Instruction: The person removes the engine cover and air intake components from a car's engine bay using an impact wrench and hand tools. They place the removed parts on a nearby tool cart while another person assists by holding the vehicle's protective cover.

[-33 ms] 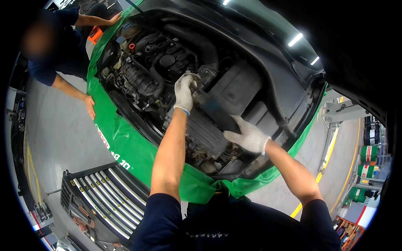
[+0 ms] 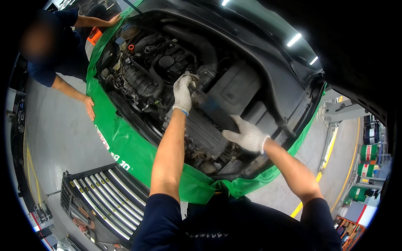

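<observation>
Both my hands wear white knit gloves and reach into a car's engine bay. My right hand (image 2: 248, 136) is closed around the lower end of a long dark tool (image 2: 214, 108), which lies slantwise and looks blurred, so its exact kind is unclear. The tool's upper end comes up beside my left hand (image 2: 182, 94). That hand is curled closed next to the joint of a thick black corrugated air hose (image 2: 206, 52); what its fingers hold is hidden. Just beyond the tool sits a large black box cover (image 2: 236, 85). The dark engine (image 2: 166, 62) lies to the left.
A green protective cover (image 2: 125, 134) drapes the car's front edge. At the left a co-worker (image 2: 54, 62) rests both hands on it. A tool cabinet with silver drawer strips (image 2: 106, 198) stands at the lower left. Lift post (image 2: 341, 111) and green drums (image 2: 368, 153) are at right.
</observation>
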The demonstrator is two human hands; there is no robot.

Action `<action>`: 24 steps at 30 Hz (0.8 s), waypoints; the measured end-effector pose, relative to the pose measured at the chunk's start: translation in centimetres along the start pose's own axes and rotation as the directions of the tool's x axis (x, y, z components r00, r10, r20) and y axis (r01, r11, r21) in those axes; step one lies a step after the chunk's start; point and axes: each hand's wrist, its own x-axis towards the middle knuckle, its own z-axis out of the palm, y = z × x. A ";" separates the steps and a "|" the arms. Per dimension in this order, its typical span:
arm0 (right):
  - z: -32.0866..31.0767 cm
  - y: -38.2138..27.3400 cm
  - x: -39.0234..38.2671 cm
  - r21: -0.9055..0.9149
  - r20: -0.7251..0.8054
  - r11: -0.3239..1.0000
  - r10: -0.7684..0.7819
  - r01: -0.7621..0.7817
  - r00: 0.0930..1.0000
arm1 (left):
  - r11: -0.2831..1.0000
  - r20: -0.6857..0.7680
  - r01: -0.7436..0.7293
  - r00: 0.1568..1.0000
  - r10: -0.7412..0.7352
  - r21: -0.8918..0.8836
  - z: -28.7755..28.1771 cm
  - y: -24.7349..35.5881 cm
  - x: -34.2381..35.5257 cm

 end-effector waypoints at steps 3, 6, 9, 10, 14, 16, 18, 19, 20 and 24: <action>-1.3 0.6 0.7 0.041 0.041 0.996 -0.077 0.075 0.996 | 1.000 0.007 -0.016 1.000 0.016 0.010 -0.2 0.4 -0.1; -1.8 1.2 1.2 0.045 0.059 0.994 -0.098 0.095 0.993 | 0.993 0.006 -0.022 1.000 0.022 0.115 -0.4 0.8 -0.7; -1.6 1.3 1.1 0.045 0.048 0.994 -0.099 0.097 0.994 | 0.996 0.001 0.032 0.999 -0.032 0.085 -0.2 1.0 -0.9; -1.3 1.5 1.1 0.055 0.042 0.993 -0.102 0.100 0.994 | 0.995 -0.004 0.043 0.999 -0.043 0.085 -0.1 1.0 -1.1; -1.5 1.4 0.7 0.047 0.065 0.995 -0.089 0.086 0.994 | 0.997 0.021 0.052 0.998 -0.053 0.060 -0.1 0.0 -1.0; -1.6 1.5 0.3 0.030 0.043 0.996 -0.081 0.079 0.996 | 0.994 0.044 0.082 0.995 -0.085 0.067 0.0 -0.4 -1.0; -1.6 1.7 0.1 0.028 0.023 0.996 -0.081 0.081 0.996 | 0.994 0.062 0.106 0.992 -0.108 0.033 0.0 -0.5 -0.9; -1.5 1.9 0.2 0.035 0.014 0.996 -0.086 0.085 0.996 | 0.993 0.072 0.117 0.990 -0.118 0.017 0.1 -0.5 -0.8; -1.4 2.0 0.2 0.041 0.005 0.995 -0.090 0.090 0.996 | 0.993 0.070 0.121 0.990 -0.122 0.013 0.1 -0.5 -0.8; -1.5 1.9 0.3 0.051 0.024 0.993 -0.103 0.102 0.994 | 0.990 0.061 0.134 0.989 -0.136 0.038 0.3 0.5 -1.1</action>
